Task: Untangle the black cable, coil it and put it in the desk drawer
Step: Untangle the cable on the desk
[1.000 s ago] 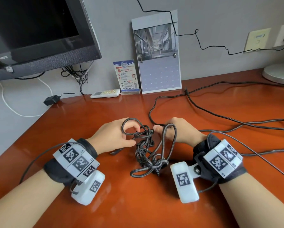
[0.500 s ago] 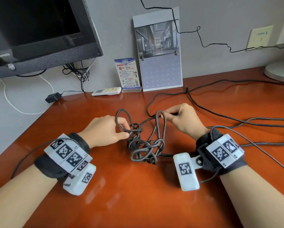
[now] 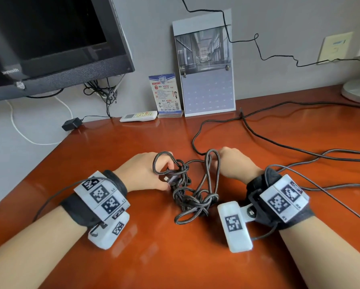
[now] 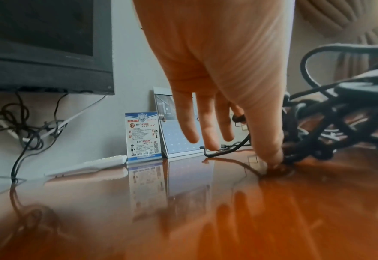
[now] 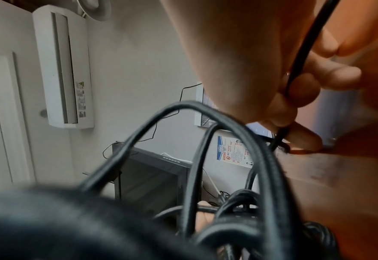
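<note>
Head view first: the surface (image 3: pixel 133 257), a glossy reddish-brown top, carries everything, and the dark screen (image 3: pixel 49 44) hangs over its far left corner with a calendar (image 3: pixel 206 65) propped on the wall behind, well apart from the work. Near the middle, between both wrists, lies the black cable (image 3: pixel 193 197), a knotted clump with loose loops standing up from it and a long free run trailing off toward the right edge; it sits close to the body, probably so both hands can reach every crossing. The left hand (image 3: pixel 147 172) rests at the clump's left side with a loop arched over its fingers and its thumb and a fingertip closed on the strands beside the plug (image 3: pixel 169 178); its grip appears to anchor that end so the knot does not slide. In the left wrist view one fingertip (image 4: pixel 272 154) presses down to the wood next to the strands while the others hang straight. The right hand (image 3: pixel 235 165) pinches a tall loop at its top, and the right wrist view shows a thin strand caught between its curled fingers (image 5: pixel 303 89); this grip looks meant to lift the loop clear and draw it out. Untangling is under way; coiling and the drawer, which is not visible, remain.
</note>
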Action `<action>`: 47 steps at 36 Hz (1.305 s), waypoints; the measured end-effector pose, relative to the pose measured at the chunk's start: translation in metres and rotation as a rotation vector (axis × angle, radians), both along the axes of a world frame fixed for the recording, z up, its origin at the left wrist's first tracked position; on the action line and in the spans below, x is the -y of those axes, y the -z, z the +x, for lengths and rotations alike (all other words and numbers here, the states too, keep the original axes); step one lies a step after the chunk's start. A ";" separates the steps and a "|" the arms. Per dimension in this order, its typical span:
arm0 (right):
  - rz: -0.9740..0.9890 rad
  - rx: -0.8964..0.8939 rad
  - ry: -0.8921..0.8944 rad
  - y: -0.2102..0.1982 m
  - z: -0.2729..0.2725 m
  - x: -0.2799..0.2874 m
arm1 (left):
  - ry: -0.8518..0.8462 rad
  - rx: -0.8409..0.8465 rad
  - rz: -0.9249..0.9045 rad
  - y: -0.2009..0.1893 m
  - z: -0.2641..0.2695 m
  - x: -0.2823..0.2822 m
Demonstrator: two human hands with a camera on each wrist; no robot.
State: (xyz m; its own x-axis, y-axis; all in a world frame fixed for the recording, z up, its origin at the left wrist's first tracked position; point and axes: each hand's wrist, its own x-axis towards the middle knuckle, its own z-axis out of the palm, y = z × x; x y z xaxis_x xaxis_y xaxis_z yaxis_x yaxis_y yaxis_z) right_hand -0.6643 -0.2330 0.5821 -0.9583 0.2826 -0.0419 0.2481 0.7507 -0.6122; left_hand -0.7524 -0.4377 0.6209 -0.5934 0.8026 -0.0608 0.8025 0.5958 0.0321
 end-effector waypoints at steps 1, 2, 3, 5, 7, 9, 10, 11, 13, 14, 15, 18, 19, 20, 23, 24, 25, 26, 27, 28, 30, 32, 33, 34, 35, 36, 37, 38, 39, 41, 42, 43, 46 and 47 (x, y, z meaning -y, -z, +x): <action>0.020 0.013 -0.003 0.000 0.000 0.000 | 0.010 -0.020 -0.017 0.000 0.000 -0.001; 0.036 0.001 -0.011 0.001 -0.001 0.000 | 0.025 -0.042 -0.026 -0.001 0.001 -0.002; 0.044 -0.031 -0.027 0.001 -0.001 -0.001 | 0.036 -0.061 -0.027 -0.001 0.002 -0.003; 0.055 -0.112 -0.054 0.001 -0.002 -0.002 | 0.057 -0.097 -0.006 0.001 0.003 -0.004; 0.054 -0.177 -0.064 0.001 -0.001 -0.004 | 0.080 -0.121 0.024 0.001 0.004 -0.005; 0.072 -0.230 -0.087 0.004 0.000 -0.006 | 0.096 -0.129 0.048 0.002 0.005 -0.006; 0.076 -0.251 -0.117 0.006 -0.001 -0.008 | 0.101 -0.125 0.059 0.002 0.005 -0.005; 0.076 -0.272 -0.154 0.008 -0.001 -0.009 | 0.100 -0.121 0.066 0.002 0.005 -0.004; 0.049 -0.293 -0.235 0.008 0.000 -0.008 | 0.098 -0.126 0.071 0.002 0.004 -0.003; 0.029 -0.302 -0.265 0.007 0.000 -0.007 | 0.097 -0.132 0.076 0.002 0.003 -0.002; 0.001 -0.311 -0.291 0.006 0.000 -0.005 | 0.097 -0.141 0.083 0.002 0.002 -0.002; -0.061 -0.370 -0.309 0.002 -0.001 0.004 | 0.129 -0.189 0.098 0.002 -0.001 0.000; -0.078 -0.402 -0.302 0.002 -0.002 0.006 | 0.154 -0.216 0.093 0.002 -0.002 0.001; -0.088 -0.424 -0.296 0.002 -0.001 0.008 | 0.189 -0.239 0.093 0.002 -0.002 0.001; -0.165 -0.438 -0.286 0.005 -0.002 0.012 | 0.274 -0.236 0.111 0.004 0.001 0.002; -0.217 -0.434 -0.283 0.006 -0.003 0.013 | 0.283 -0.233 0.123 0.004 0.000 0.001; -0.274 -0.428 -0.288 0.008 -0.004 0.013 | 0.283 -0.238 0.131 0.005 -0.001 0.001; -0.325 -0.407 -0.294 0.009 -0.005 0.013 | 0.277 -0.233 0.126 0.005 -0.003 0.000; -0.368 -0.386 -0.301 0.010 -0.005 0.014 | 0.267 -0.216 0.114 0.005 -0.004 0.000; -0.399 -0.360 -0.299 0.012 -0.006 0.014 | 0.256 -0.189 0.096 0.004 -0.004 0.000; -0.461 -0.339 -0.283 0.014 -0.006 0.013 | 0.221 -0.141 0.059 0.004 -0.005 -0.001; -0.530 -0.321 -0.246 0.014 -0.003 0.012 | 0.220 -0.164 0.039 0.004 -0.006 -0.001; -0.562 -0.324 -0.246 0.015 -0.003 0.011 | 0.237 -0.191 0.048 0.004 -0.006 -0.001; -0.574 -0.364 -0.250 0.015 -0.003 0.009 | 0.261 -0.213 0.075 0.004 -0.006 -0.001; -0.569 -0.423 -0.261 0.014 -0.004 0.007 | 0.296 -0.239 0.131 0.003 -0.006 0.001; -0.554 -0.456 -0.268 0.013 -0.004 0.006 | 0.339 -0.274 0.202 0.001 -0.006 0.003; -0.532 -0.468 -0.272 0.012 -0.004 0.007 | 0.393 -0.310 0.260 -0.001 -0.006 0.005; -0.515 -0.470 -0.271 0.012 -0.006 0.006 | 0.447 -0.339 0.284 -0.003 -0.006 0.006; -0.509 -0.472 -0.271 0.014 -0.008 0.005 | 0.499 -0.361 0.277 -0.004 -0.007 0.007; -0.519 -0.471 -0.272 0.015 -0.009 0.006 | 0.567 -0.385 0.240 -0.004 -0.009 0.007; -0.527 -0.467 -0.278 0.014 -0.008 0.008 | 0.579 -0.382 0.213 -0.004 -0.009 0.006; -0.537 -0.460 -0.284 0.013 -0.007 0.009 | 0.587 -0.373 0.195 -0.004 -0.008 0.004; -0.705 -0.390 -0.229 0.017 -0.008 0.010 | 0.563 -0.308 0.143 -0.003 -0.004 0.002; -0.748 -0.355 -0.206 0.020 -0.009 0.010 | 0.546 -0.280 0.143 -0.001 -0.004 0.001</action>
